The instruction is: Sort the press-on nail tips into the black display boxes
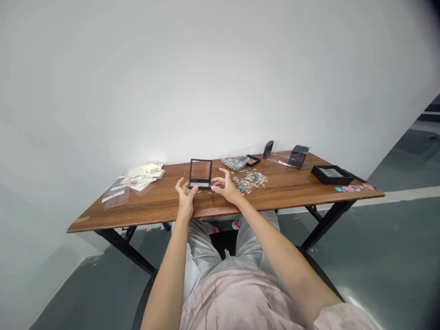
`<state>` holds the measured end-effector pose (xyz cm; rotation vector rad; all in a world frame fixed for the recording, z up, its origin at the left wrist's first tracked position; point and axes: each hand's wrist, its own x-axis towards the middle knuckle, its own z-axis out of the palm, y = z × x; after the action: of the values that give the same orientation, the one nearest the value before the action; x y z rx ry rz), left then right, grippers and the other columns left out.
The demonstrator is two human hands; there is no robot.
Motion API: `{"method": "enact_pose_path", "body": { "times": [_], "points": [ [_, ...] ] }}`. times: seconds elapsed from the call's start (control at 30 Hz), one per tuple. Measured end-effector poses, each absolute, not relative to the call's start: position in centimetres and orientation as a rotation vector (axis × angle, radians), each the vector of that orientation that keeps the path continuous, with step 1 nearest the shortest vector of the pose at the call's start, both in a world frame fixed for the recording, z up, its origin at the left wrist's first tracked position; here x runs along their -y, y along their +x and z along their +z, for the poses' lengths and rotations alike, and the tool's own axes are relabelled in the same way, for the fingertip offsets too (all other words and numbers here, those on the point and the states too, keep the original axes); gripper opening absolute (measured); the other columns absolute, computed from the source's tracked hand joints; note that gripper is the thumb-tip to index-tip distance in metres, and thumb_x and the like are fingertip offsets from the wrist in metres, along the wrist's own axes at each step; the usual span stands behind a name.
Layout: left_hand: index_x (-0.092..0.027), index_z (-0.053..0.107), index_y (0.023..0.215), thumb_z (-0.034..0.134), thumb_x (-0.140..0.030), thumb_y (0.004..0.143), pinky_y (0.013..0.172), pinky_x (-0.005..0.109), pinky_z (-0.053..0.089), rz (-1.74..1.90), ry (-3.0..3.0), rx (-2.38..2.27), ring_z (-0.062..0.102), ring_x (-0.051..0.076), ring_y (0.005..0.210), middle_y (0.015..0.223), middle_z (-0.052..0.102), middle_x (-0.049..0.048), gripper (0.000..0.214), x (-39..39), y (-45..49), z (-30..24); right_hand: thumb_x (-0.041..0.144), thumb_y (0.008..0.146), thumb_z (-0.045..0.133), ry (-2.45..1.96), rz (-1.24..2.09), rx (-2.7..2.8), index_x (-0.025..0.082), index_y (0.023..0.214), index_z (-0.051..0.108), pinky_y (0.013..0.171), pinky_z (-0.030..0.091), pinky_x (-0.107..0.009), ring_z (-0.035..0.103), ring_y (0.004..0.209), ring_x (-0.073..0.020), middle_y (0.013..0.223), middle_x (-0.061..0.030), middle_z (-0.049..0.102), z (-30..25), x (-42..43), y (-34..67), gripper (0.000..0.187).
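A small black hinged case (200, 169) stands with its lid raised at the table's front middle; the lid has a clear window in a black frame. My left hand (186, 198) grips the left side of its base, thumb on the front edge and fingers curled behind. On the other side my right hand (225, 185) pinches the right front corner, with the index finger lifted. What lies inside the base is too small to make out. Just right of my right hand, many small clear and greenish pieces (252, 179) lie scattered on the wood.
A clear tray (235, 162) of similar pieces stands at the back beside a small black case (253, 160). Plastic film with black cases (298, 156) lies further right, then a black box (332, 174) and round coloured stickers (354, 188). Cards and clear bags (142, 177) pile up left.
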<state>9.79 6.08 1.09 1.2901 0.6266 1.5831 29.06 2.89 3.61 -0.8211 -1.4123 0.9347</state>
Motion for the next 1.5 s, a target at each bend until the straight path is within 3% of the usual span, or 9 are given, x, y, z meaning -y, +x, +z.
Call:
{"method": "enact_pose_path", "body": {
  "times": [0.3, 0.53, 0.67, 0.83, 1.0, 1.2, 1.33, 1.5],
  "points": [
    [-0.032, 0.031, 0.137, 0.08, -0.042, 0.078, 0.109, 0.044, 0.045, 1.338, 1.547, -0.705, 0.064, 0.022, 0.119, 0.126, 0.061, 0.007, 0.078, -5.5, 4.9, 2.1, 0.043, 0.076, 0.079, -0.853, 0.882, 1.532, 0.027, 0.137, 0.019, 0.089, 0.052, -0.04, 0.065, 0.087, -0.0168, 0.109, -0.004, 0.063, 3.3, -2.8, 29.0, 0.087],
    [-0.031, 0.025, 0.142, 0.081, -0.041, 0.077, 0.119, 0.051, 0.034, 1.194, 1.681, -0.781, 0.057, 0.025, 0.132, 0.131, 0.062, 0.0104, 0.086, -5.7, 2.7, 1.9, 0.042, 0.078, 0.078, -0.992, 0.618, 1.803, 0.025, 0.14, 0.021, 0.088, 0.052, -0.039, 0.062, 0.086, -0.0175, 0.114, -0.0068, 0.064, 3.8, -1.9, 29.0, 0.086],
    [-0.03, 0.026, 0.142, 0.081, -0.041, 0.076, 0.117, 0.053, 0.035, 1.183, 1.726, -0.817, 0.056, 0.026, 0.133, 0.131, 0.062, 0.0117, 0.087, -5.3, 2.3, 1.8, 0.043, 0.078, 0.08, -1.039, 0.541, 1.866, 0.025, 0.141, 0.022, 0.085, 0.051, -0.038, 0.06, 0.082, -0.0168, 0.116, -0.0076, 0.065, 3.8, -1.7, 29.0, 0.087],
    [-0.029, 0.025, 0.135, 0.079, -0.044, 0.077, 0.116, 0.049, 0.038, 1.297, 1.755, -0.876, 0.058, 0.024, 0.129, 0.13, 0.058, 0.0103, 0.081, -4.4, 0.9, 1.2, 0.048, 0.079, 0.081, -1.006, 0.613, 1.907, 0.024, 0.144, 0.022, 0.089, 0.052, -0.04, 0.065, 0.092, -0.0201, 0.11, -0.0068, 0.07, 3.9, -1.6, 28.7, 0.091],
    [-0.029, 0.026, 0.13, 0.079, -0.048, 0.074, 0.117, 0.05, 0.034, 1.393, 1.806, -1.04, 0.054, 0.026, 0.133, 0.132, 0.055, 0.0102, 0.079, -3.5, -1.6, 1.0, 0.049, 0.088, 0.072, -1.02, 0.574, 1.874, 0.024, 0.139, 0.035, 0.09, 0.052, -0.039, 0.066, 0.094, -0.0198, 0.11, -0.0075, 0.069, 3.9, -1.7, 28.6, 0.068],
    [-0.028, 0.029, 0.129, 0.085, -0.053, 0.067, 0.119, 0.059, 0.019, 1.355, 1.94, -1.308, 0.052, 0.034, 0.135, 0.134, 0.056, 0.0123, 0.087, -3.3, -1.9, 1.2, 0.045, 0.089, 0.069, -1.19, 0.4, 1.818, 0.023, 0.132, 0.045, 0.094, 0.051, -0.041, 0.066, 0.101, -0.0221, 0.11, -0.0081, 0.068, 3.7, -2.0, 28.5, 0.053],
    [-0.028, 0.032, 0.131, 0.084, -0.06, 0.066, 0.116, 0.061, 0.017, 1.262, 2.047, -1.383, 0.052, 0.038, 0.134, 0.136, 0.058, 0.0153, 0.089, -3.7, -1.4, 1.0, 0.039, 0.09, 0.067, -1.253, 0.278, 1.792, 0.022, 0.122, 0.054, 0.099, 0.049, -0.042, 0.065, 0.109, -0.0239, 0.117, -0.0101, 0.067, 3.6, -2.3, 28.5, 0.038],
    [-0.024, 0.034, 0.135, 0.083, -0.064, 0.065, 0.116, 0.061, 0.015, 1.151, 2.171, -1.381, 0.054, 0.04, 0.131, 0.13, 0.063, 0.0157, 0.095, -4.6, -1.3, 0.6, 0.036, 0.092, 0.064, -1.317, 0.206, 1.825, 0.02, 0.123, 0.057, 0.104, 0.047, -0.045, 0.063, 0.117, -0.0261, 0.123, -0.0114, 0.067, 3.6, -2.3, 28.5, 0.036]
  ]
}}
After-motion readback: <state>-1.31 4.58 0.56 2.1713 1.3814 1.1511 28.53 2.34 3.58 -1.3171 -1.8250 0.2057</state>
